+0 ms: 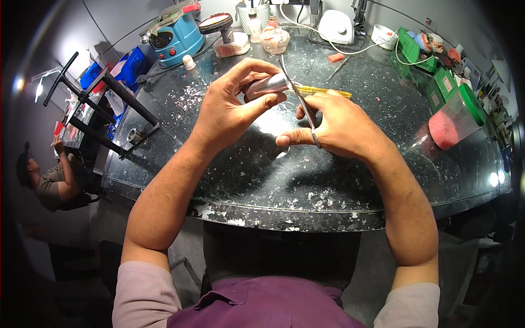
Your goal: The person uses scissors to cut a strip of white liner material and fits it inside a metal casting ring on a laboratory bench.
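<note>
Worktop point(246, 188): dark, glossy, curved front edge, rough with pale flecks and scraps. 1 black metal frame of round bars point(128, 103) at left. 1 blue machine point(186, 39), rounded body, 2 round red buttons, far left. 1 clear jar point(465, 113) at right, green lid, grainy pink fill.

2 bare hands above the worktop. Right hand point(342, 124): fingers bent in, holding 1 slender metal tool point(302, 102), thumb stretched out to the left. Tool is smooth, long, with a loop at its near end; scissors or clamp, hard to tell from here. Left hand point(224, 104): fingers curled round 1 metal cylinder point(270, 85), shiny and smooth, held up around mid-view. Cylinder's right end is just beside the tool; can't tell if they touch.

Small stuff: 1 thin yellow strip point(333, 93) beyond the right hand, 1 white tapered piece point(188, 62) near the machine, 1 pink block point(336, 57) farther back.
</note>
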The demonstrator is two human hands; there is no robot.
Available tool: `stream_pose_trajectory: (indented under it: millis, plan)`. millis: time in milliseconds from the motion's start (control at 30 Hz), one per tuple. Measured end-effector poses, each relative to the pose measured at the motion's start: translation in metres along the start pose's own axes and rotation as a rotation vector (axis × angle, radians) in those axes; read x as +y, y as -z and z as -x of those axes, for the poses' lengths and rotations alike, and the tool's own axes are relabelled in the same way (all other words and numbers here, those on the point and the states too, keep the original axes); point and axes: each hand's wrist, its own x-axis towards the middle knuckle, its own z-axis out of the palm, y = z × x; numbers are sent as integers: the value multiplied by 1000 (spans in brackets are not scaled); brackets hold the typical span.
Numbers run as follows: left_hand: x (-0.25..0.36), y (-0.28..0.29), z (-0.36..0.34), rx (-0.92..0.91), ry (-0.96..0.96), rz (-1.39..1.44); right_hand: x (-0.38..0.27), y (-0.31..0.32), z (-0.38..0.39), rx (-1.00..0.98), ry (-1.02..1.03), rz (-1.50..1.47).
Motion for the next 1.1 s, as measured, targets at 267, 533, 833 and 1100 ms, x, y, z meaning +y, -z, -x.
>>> stream_pose_trajectory:
  millis: [267, 533, 833, 1100]
  plan:
    - [1, 3, 1, -17, 26, -147, -1, 2, 3, 37, 25, 148]
    - [1, 6, -2, 18, 39, 3, -2, 7, 0, 46, -6, 122]
    - [-10, 17, -5, 11, 112, 147, -7, 14, -1, -83, -78, -2]
    - [-17, 15, -4, -59, 208, 575, -4, 2, 0, -38, -6, -166]
